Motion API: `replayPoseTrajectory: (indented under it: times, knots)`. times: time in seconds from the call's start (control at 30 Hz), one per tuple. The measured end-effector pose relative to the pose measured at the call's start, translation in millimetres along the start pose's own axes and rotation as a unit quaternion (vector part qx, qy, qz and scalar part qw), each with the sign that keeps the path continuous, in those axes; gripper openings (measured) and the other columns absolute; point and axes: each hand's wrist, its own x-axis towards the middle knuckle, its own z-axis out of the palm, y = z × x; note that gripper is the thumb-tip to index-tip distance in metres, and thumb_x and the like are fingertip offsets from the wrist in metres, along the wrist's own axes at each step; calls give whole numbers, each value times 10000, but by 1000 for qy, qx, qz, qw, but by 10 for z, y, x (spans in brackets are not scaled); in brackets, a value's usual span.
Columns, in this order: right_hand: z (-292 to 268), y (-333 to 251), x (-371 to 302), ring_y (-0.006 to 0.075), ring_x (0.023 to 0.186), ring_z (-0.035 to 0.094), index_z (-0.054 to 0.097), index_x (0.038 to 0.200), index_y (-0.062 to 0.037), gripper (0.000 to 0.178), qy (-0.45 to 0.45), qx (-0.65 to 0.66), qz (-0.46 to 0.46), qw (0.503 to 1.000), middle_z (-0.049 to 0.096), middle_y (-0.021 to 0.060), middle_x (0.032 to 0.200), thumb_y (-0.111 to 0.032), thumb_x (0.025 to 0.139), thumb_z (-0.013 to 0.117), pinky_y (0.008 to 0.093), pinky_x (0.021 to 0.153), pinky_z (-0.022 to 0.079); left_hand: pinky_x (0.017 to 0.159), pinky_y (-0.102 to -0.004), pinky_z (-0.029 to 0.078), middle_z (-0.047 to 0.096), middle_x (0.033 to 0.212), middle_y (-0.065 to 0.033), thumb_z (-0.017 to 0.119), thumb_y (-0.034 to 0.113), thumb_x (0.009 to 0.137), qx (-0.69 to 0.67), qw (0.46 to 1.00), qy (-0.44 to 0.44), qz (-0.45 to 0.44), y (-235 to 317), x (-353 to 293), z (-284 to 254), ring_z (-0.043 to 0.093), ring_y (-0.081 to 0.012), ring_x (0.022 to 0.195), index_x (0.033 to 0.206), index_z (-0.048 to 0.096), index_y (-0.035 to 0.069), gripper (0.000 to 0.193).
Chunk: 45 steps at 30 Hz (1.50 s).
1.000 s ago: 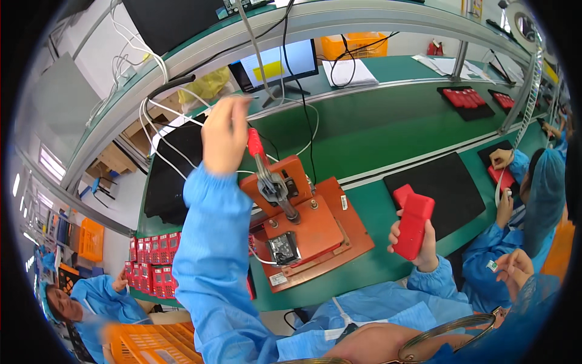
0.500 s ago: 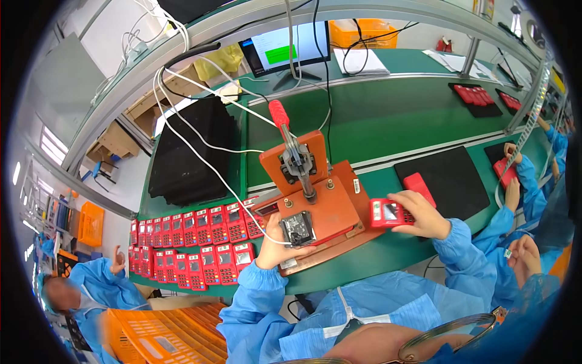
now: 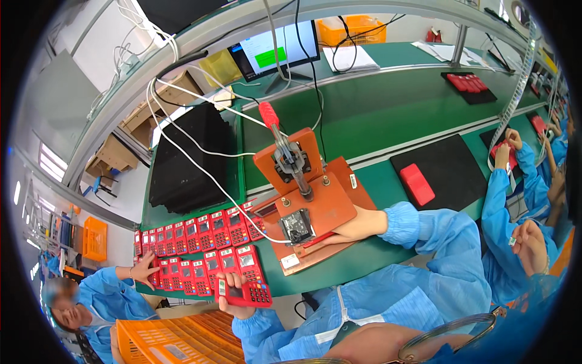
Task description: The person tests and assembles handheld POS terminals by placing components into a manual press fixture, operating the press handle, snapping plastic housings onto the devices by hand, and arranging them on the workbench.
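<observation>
Two rows of red keypad terminals (image 3: 203,233) stand side by side on the green bench top (image 3: 382,249), screens and keys facing up. In front of the nearer row, the worker's left hand (image 3: 238,311) has its fingers curled round a single red handheld terminal (image 3: 248,293), gripping it with the keypad toward the right. The right hand (image 3: 365,222) reaches in at the right side of an orange clamp fixture (image 3: 327,209); its fingertips are partly hidden by the plate, and a thin red edge (image 3: 318,239) shows beside them. I can't tell whether those fingers are closed on it.

On the fixture, the toggle clamp's red handle (image 3: 268,114) points up and leans left. A small black circuit board (image 3: 296,225) sits at the front corner of the plate, a white cable (image 3: 209,177) running to it.

To the right, one red terminal lies keypad-down on a black mat (image 3: 458,176). Behind the fixture, a monitor (image 3: 273,48) shows a green block. At the left end, a co-worker's hand (image 3: 144,270) is spread over the terminals, near an orange crate (image 3: 176,340).
</observation>
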Motion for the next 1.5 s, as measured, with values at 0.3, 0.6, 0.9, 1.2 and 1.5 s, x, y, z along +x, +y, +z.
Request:
replayPoseTrajectory:
  times: [0.3, 0.6, 0.9, 1.2, 1.5]
  knots:
    - [-1634, 402, 400, 240, 1179, 476, 271, 1403, -34, 528, 217, 232, 181, 931, 458, 162, 1307, -260, 960, 449, 332, 960, 424, 622, -275, 380, 446, 798, -7, 736, 292, 652, 24, 972, -214, -90, -260, 406, 1017, 453, -129, 683, 946, 418, 103, 473]
    - [-1091, -448, 366, 301, 1045, 469, 558, 1146, -86, 475, 234, 81, -230, 941, 453, 126, 1077, -432, 826, 622, 463, 932, 340, 904, -484, 380, 485, 749, -47, 680, 492, 579, 268, 865, -320, 278, -371, 640, 2024, 503, -268, 871, 850, 387, 111, 552]
    - [-597, -873, 272, 435, 1253, 321, 391, 1314, 15, 605, 417, 117, -50, 900, 276, 261, 1359, -146, 805, 675, 479, 1024, 312, 957, -525, 408, 585, 915, -221, 692, 408, 680, 226, 849, -461, 127, -700, 961, 2583, 579, -370, 1006, 939, 329, 37, 579]
    - [-442, -661, -618, 189, 1108, 530, 500, 1194, -14, 422, 378, 393, 122, 829, 524, 119, 1228, -108, 823, 677, 325, 927, 434, 947, -425, 382, 640, 997, -225, 628, 546, 740, 478, 689, -512, 186, -678, 879, 2616, 602, -309, 933, 876, 524, -33, 604]
    - [-428, 901, -2995, 362, 972, 600, 430, 1290, 0, 505, 304, -62, 568, 762, 610, 231, 1060, -266, 882, 564, 381, 867, 472, 771, -392, 471, 678, 813, -129, 429, 342, 935, 477, 647, -525, 280, -777, 864, 2739, 641, -271, 725, 825, 610, -2, 404]
